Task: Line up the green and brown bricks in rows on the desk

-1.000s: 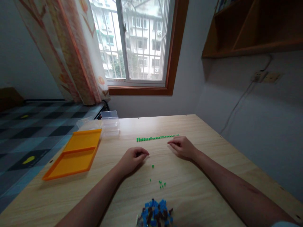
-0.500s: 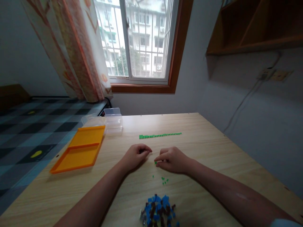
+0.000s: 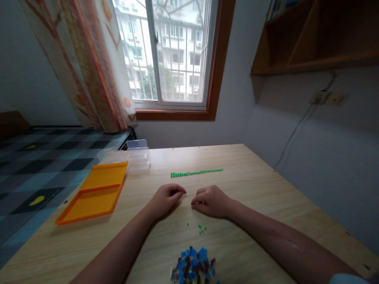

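My left hand (image 3: 169,200) rests on the table with thumb and forefinger pressed together. Whatever those fingertips hold, if anything, is too small to see. Just to its right, my right hand (image 3: 211,201) is pinched closed on a small green building brick, now hidden by the fingertips. Several loose green bricks (image 3: 201,228) lie scattered nearer me, below the right hand. Beyond both hands runs a neat row of green bricks (image 3: 195,172), larger at the left end and tiny at the right. A heap of blue and brown bricks (image 3: 194,264) sits at the near edge of view.
On the left of the table (image 3: 237,244) lies an orange two-part tray (image 3: 117,203). Clear plastic boxes (image 3: 138,156) stand behind it. A bed with a checked cover (image 3: 74,157) adjoins the table's left side, and a wall (image 3: 299,173) borders the right.
The right thumb and fingers have closed, and the green brick that showed at their tips is out of sight. The whole view has shifted slightly; the left hand keeps its pose.
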`<state>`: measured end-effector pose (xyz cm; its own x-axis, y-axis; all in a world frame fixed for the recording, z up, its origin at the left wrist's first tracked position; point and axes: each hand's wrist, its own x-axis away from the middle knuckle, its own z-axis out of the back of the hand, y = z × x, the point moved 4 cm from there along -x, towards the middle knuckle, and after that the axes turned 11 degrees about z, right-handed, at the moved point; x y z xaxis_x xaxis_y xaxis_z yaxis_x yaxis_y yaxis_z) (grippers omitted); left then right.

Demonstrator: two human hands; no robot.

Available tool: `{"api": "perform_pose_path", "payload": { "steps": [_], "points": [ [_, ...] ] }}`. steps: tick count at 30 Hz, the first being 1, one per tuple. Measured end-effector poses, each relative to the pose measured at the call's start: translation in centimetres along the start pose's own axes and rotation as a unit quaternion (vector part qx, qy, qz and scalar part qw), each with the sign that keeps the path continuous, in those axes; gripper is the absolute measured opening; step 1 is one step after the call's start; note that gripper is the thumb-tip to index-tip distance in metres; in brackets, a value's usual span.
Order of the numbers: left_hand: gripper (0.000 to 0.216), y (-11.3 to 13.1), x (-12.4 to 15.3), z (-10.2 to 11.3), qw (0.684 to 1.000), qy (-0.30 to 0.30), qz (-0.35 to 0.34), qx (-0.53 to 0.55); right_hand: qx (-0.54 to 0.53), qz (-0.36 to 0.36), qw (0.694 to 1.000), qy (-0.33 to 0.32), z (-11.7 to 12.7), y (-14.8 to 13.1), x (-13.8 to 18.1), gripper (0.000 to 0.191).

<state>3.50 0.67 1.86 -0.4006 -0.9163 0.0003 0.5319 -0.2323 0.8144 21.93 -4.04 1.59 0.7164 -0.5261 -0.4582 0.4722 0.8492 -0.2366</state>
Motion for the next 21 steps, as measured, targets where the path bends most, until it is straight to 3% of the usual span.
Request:
{"api": "perform_pose_path", "payload": {
  "steps": [3,8,11,15,21],
  "points": [
    [0.027,-0.1,0.0,0.0,1.000,-0.003,0.008,0.000,0.003,-0.035,0.998,0.042,2.0,3.3,0.8,0.017],
    [0.030,-0.3,0.1,0.1,1.000,-0.003,0.018,-0.003,0.078,-0.149,0.978,0.124,6.6,12.6,5.1,0.022],
    [0.030,-0.3,0.1,0.1,1.000,-0.003,0.017,-0.005,0.106,-0.239,0.960,0.099,7.3,16.4,8.3,0.023],
    [0.030,-0.3,0.0,0.2,1.000,-0.002,0.019,0.000,0.113,-0.274,0.951,0.083,6.6,17.7,10.0,0.021],
    [0.030,-0.2,-0.1,0.3,1.000,-0.004,0.023,-0.008,0.112,-0.288,0.947,0.094,6.4,17.4,9.5,0.024]
  ]
}}
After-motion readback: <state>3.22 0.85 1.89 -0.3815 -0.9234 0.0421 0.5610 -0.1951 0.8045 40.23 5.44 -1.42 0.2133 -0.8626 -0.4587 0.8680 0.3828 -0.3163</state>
